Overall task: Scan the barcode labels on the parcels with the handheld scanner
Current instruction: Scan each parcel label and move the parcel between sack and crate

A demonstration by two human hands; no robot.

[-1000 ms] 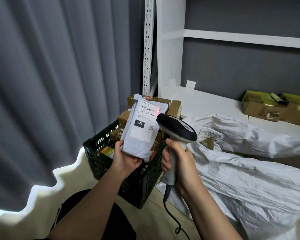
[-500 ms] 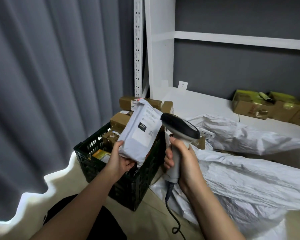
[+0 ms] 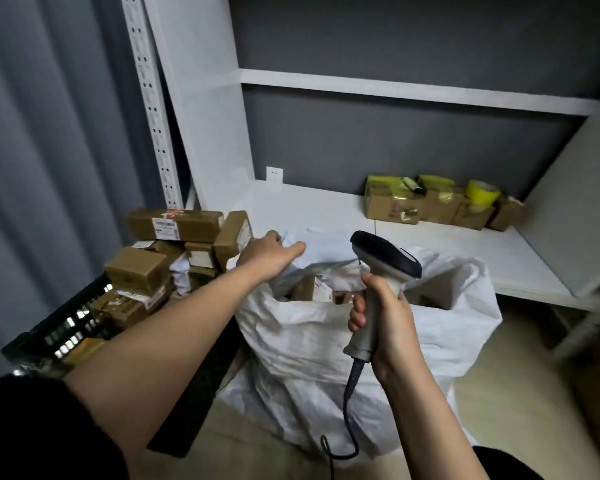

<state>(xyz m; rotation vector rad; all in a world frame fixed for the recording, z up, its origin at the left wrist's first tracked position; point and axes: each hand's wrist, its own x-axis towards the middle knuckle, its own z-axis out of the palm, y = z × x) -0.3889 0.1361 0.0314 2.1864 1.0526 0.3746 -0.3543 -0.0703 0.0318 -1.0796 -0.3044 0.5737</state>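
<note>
At the sack's [image 3: 343, 344] far rim, left hand [image 3: 269, 256] clenched on white wrapping, apparently dropping a parcel in. Nearer right, right hand [image 3: 383, 327] gripping the scanner [image 3: 383, 261], aimed away, ready. More parcels [image 3: 174, 225] crated left.

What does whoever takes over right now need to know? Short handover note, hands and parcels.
Left hand: reaching over the rim of the white sack; whether it grips anything, I cannot tell.
Right hand: closed on the handheld scanner, cable hanging down, not aimed at any label.
Parcels: brown boxes piled in the black crate on the left; more visible inside the open sack.
Done: cannot tell which parcels are already scanned.
Left: probably pull a parcel from the sack, turn its label up, scan it.
</note>
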